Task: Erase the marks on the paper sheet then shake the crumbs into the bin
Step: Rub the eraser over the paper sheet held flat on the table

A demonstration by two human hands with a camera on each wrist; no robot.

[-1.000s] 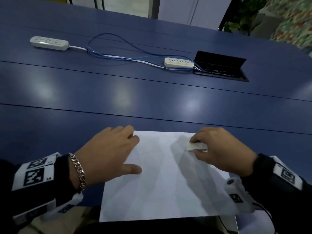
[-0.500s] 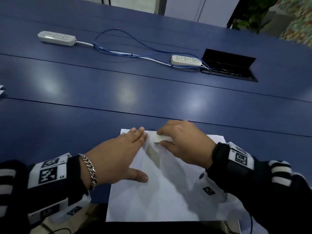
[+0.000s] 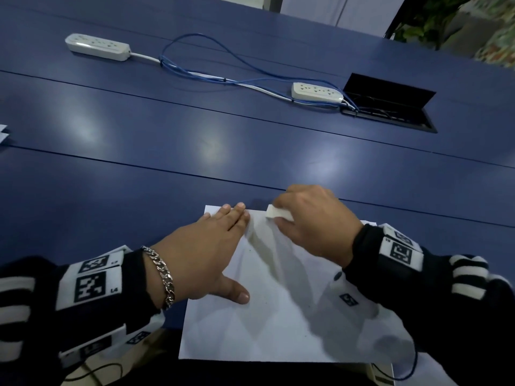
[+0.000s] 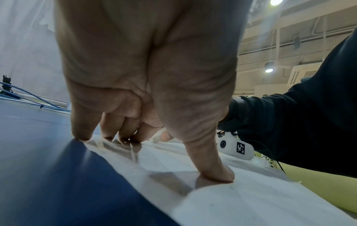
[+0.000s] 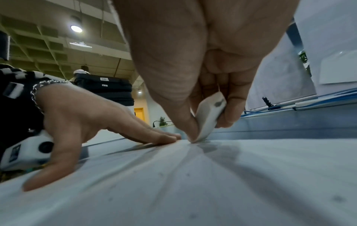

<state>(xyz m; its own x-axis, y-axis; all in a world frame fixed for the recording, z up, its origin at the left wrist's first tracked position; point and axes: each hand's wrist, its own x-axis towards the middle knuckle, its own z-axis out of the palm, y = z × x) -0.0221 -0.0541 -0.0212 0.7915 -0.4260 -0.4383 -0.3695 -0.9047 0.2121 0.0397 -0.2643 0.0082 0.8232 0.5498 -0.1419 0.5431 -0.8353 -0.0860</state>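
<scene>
A white paper sheet [image 3: 278, 324] lies on the blue table at its near edge. My left hand [image 3: 206, 254] lies flat on the sheet's left part, fingers straight and thumb spread, pressing it down [image 4: 212, 174]. My right hand [image 3: 312, 224] pinches a white eraser [image 3: 278, 213] between thumb and fingers. The eraser's lower edge touches the paper near its far edge [image 5: 208, 116], just right of the left fingertips. Small dark crumbs dot the sheet [image 5: 187, 175]. No bin is in view.
Two white power strips [image 3: 97, 47] [image 3: 316, 91] joined by blue and white cables [image 3: 211, 76] lie far across the table. An open black cable hatch [image 3: 390, 107] sits at the far right. White paper corners [image 3: 3, 133] show at the left edge.
My right hand has carried the eraser leftward along the far edge of the sheet, from its right part to a spot beside my left fingertips. My left hand has stayed pressing the paper.
</scene>
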